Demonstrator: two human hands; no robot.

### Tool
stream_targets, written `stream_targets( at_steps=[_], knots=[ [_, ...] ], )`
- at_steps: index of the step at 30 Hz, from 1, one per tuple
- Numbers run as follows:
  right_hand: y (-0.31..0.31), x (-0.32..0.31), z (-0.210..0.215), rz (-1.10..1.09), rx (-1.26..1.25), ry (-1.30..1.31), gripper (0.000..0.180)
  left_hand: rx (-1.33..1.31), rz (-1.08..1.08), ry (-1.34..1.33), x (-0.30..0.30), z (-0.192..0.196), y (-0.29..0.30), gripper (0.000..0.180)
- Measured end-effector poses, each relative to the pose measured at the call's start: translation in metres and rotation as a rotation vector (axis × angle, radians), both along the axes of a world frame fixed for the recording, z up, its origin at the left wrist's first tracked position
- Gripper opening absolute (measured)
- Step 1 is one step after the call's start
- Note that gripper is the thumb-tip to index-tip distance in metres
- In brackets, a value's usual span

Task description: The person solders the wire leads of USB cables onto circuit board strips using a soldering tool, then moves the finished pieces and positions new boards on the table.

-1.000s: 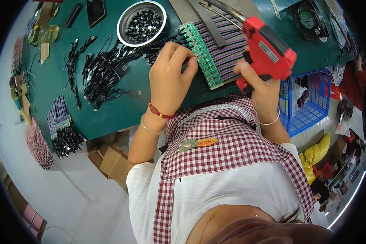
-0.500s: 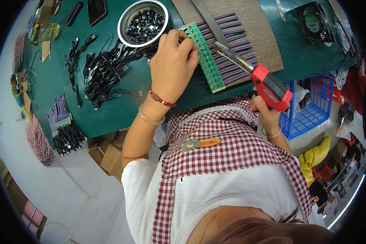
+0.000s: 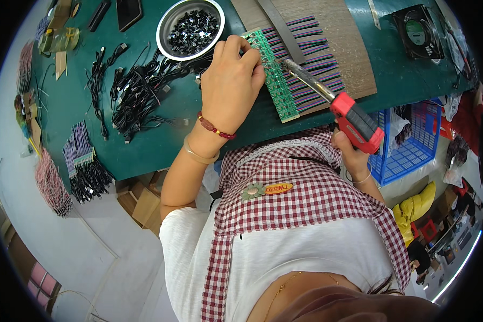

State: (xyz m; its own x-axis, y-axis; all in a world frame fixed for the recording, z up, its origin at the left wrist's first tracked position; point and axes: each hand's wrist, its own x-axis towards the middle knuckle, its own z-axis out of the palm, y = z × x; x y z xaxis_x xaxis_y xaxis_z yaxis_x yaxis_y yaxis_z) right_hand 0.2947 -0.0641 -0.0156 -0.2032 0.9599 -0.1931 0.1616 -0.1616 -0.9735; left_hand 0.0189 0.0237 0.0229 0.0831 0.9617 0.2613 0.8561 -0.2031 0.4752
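Green circuit strip (image 3: 275, 80): upper centre of frame, on a wooden board (image 3: 338, 32) atop the green desk (image 3: 161, 134). Left hand (image 3: 228, 88): fingers curled, pressing the strip's top end. Right hand (image 3: 351, 155): wrapped around a red soldering gun (image 3: 341, 110), tip at the strip's edge. Advice: hold the strip flat; touch each joint briefly.
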Motion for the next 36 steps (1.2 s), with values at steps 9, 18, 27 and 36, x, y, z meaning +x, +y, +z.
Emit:
stream_targets(
  at_steps=[9,18,27,36],
  knots=[
    [0.001,-0.005,0.005,-0.028,0.022,0.008,0.029,-0.017,-0.008,0.001,-0.001,0.001,0.000,0.006],
    [0.005,-0.006,0.009,0.031,0.123,-0.078,0.018,-0.019,-0.018,-0.001,-0.001,0.002,0.000,0.006],
    [0.001,-0.002,0.009,-0.012,0.051,0.023,0.018,-0.017,-0.011,0.004,0.000,0.001,0.000,0.006],
    [-0.007,0.000,0.005,0.003,0.084,-0.051,0.023,0.006,-0.025,0.058,0.002,0.001,-0.002,0.010]
  ],
)
